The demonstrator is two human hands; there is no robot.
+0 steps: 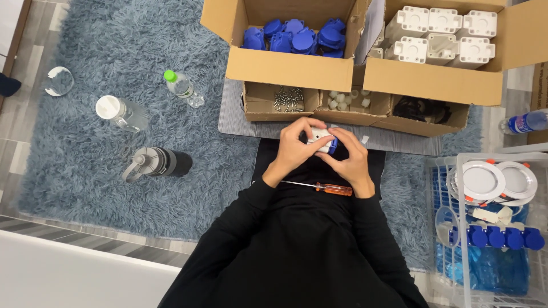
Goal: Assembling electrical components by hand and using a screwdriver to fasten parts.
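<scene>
1. Screwdriver (325,187) with an orange handle lies across my lap
2. My left hand (294,149) and right hand (349,159) grip a white and blue socket part (321,140) between them
3. Beyond, cardboard boxes (297,67) hold blue caps (294,35), white housings (442,34) and screws (288,98)

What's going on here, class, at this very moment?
A person seated on a shaggy rug holds a small white and blue part between both hands, the left hand and right hand closed around it. An orange-handled screwdriver lies across the lap. Ahead stand cardboard boxes of blue caps, white housings and screws.
</scene>
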